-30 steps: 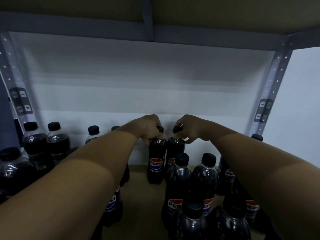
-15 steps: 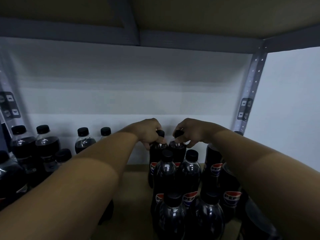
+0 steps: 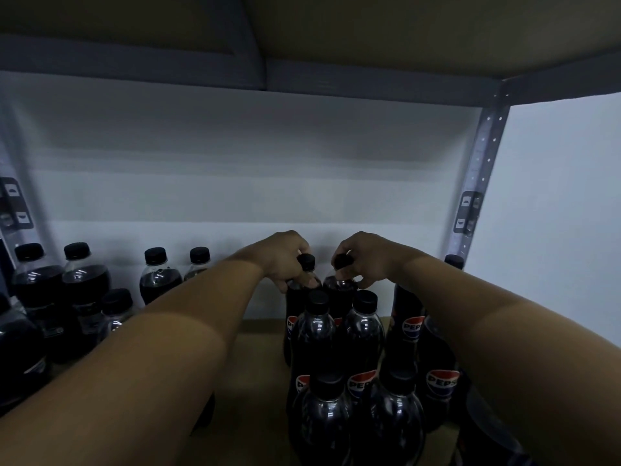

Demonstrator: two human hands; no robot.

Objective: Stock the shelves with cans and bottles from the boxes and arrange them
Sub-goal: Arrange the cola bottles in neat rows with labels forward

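Reaching deep into the shelf bay, both bare arms stretch toward the white back wall (image 3: 235, 183); the left hand (image 3: 280, 258) has its fingers (image 3: 291, 284) curled round the neck of a dark Pepsi bottle (image 3: 300, 297), just under its black cap; the right hand (image 3: 364, 255) pinches the neck of a second Pepsi bottle (image 3: 339, 294) standing right beside the first, the two touching or nearly so at the shoulders; both bottles stand upright on the brown shelf board (image 3: 258, 375) at the back of a column; in front of them stand two more pairs of the same bottles (image 3: 339, 348), caps on, labels partly showing; another line of bottles (image 3: 416, 331) runs along the right, partly hidden under the right forearm; on the left, well apart from the held pair, a cluster of shorter dark bottles (image 3: 84, 287) stands near the wall; a grey perforated upright (image 3: 480, 169) marks the bay's right corner, and the underside of the shelf above (image 3: 369, 31) spans the top.
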